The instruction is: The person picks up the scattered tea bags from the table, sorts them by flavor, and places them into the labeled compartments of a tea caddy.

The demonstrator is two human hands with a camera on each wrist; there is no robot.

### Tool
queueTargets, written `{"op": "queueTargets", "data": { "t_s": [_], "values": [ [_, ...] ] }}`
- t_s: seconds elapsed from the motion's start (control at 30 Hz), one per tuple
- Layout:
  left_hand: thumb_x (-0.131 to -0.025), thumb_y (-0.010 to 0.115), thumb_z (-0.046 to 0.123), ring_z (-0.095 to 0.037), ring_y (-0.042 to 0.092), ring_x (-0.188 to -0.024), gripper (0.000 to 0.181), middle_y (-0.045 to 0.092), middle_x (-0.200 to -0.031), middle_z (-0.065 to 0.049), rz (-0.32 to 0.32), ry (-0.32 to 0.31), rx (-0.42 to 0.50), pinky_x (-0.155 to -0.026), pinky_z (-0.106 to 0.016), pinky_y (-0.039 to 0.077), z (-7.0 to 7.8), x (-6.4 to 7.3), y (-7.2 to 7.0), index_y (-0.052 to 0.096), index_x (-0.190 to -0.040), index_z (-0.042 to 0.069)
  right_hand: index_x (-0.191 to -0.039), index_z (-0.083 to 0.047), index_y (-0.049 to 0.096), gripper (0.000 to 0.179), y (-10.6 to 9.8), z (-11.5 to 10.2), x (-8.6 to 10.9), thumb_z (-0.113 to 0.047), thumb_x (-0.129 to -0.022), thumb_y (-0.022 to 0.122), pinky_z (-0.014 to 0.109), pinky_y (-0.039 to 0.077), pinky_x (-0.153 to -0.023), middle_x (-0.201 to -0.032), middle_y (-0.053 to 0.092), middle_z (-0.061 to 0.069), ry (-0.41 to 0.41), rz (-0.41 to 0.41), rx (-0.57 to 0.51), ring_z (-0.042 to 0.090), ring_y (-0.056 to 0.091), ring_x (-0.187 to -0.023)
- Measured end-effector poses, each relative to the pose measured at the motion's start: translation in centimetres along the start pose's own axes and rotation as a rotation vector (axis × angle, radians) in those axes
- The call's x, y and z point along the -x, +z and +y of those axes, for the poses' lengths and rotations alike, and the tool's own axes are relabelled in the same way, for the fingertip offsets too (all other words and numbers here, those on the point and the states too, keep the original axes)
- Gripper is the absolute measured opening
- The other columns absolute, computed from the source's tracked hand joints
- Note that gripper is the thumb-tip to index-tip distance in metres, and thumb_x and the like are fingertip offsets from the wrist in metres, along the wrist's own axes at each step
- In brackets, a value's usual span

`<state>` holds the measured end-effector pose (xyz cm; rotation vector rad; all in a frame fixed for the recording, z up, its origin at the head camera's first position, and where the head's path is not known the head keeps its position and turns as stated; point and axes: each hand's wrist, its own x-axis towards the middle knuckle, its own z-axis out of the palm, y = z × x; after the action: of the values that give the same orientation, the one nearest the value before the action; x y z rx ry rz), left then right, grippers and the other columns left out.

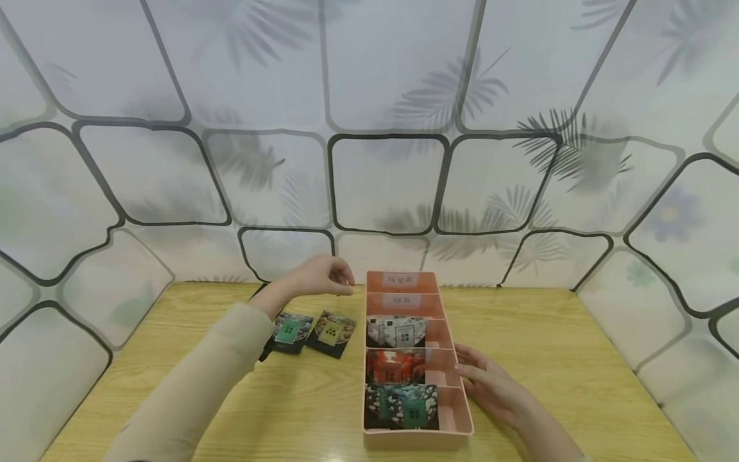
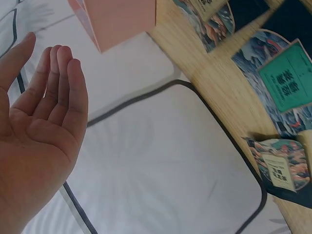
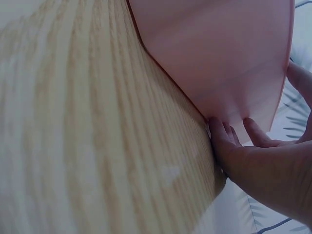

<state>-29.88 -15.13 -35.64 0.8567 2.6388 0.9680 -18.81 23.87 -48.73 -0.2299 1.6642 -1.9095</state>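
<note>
A long pink divided box (image 1: 418, 441) stands on the table, its two far compartments showing paper labels. Its nearer compartments hold tea packets: white-grey packets (image 1: 398, 332), a red packet (image 1: 392, 367) and dark green packets (image 1: 402, 407). Beside the far left corner of the box, my left hand (image 1: 323, 274) hovers with relaxed fingers and an empty palm. My right hand (image 1: 491, 385) touches the box's right side, fingertips on the wall and thumb at the rim. Left of the box lie a yellow-labelled packet (image 1: 331, 333) and a green-labelled packet (image 1: 291, 331).
Another packet with a pale label (image 2: 279, 170) lies near the table's far edge, mostly behind my left forearm in the head view. The wood-grain table (image 1: 537, 333) meets a patterned curtain (image 1: 387, 186) at the back and sides.
</note>
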Motion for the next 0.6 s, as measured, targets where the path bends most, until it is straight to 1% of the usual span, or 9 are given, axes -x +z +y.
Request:
{"op": "queueTargets", "data": {
  "t_s": [0.17,0.33,0.43,0.6],
  "values": [
    [-0.097,0.078,0.011,-0.014,0.07,-0.086,0.013,0.075,-0.095,-0.011,0.0,-0.033,0.036,-0.081,-0.033,0.061,-1.2,0.8,-0.5,0.076,-0.105,0.001,-0.163,0.013,-0.007,0.083,0.0,0.0,0.0,-0.021,-0.113,0.049,0.018,0.048,-0.108,-0.17,0.002,0.038,-0.014,-0.009,0.0,-0.003,0.054,-0.126],
    [-0.097,0.077,0.01,-0.016,0.069,-0.089,0.015,0.075,-0.098,-0.012,-0.016,-0.059,0.056,-0.082,-0.033,0.061,-2.1,1.6,-0.9,0.075,-0.107,-0.001,-0.164,0.012,-0.007,0.084,0.0,0.0,0.0,-0.022,-0.113,0.05,0.018,0.048,-0.108,-0.17,0.004,0.038,-0.006,-0.007,-0.001,-0.002,0.054,-0.126],
    [-0.097,0.077,0.009,-0.016,0.069,-0.089,0.017,0.074,-0.098,-0.012,-0.028,-0.072,0.053,-0.082,-0.033,0.061,-2.7,2.1,-1.0,0.074,-0.109,-0.003,-0.164,0.012,-0.006,0.084,0.0,0.0,0.0,-0.023,-0.113,0.05,0.018,0.048,-0.107,-0.17,0.005,0.037,-0.001,-0.002,-0.002,-0.001,0.054,-0.127],
    [-0.097,0.076,0.011,-0.014,0.069,-0.089,0.019,0.073,-0.096,-0.011,-0.041,-0.1,0.049,-0.085,-0.035,0.06,-3.8,2.8,-1.0,0.073,-0.11,-0.002,-0.164,0.012,-0.005,0.083,0.0,-0.1,0.0,-0.022,-0.113,0.051,0.018,0.048,-0.108,-0.17,0.008,0.037,-0.008,-0.001,0.001,-0.001,0.055,-0.127]
  ]
}}
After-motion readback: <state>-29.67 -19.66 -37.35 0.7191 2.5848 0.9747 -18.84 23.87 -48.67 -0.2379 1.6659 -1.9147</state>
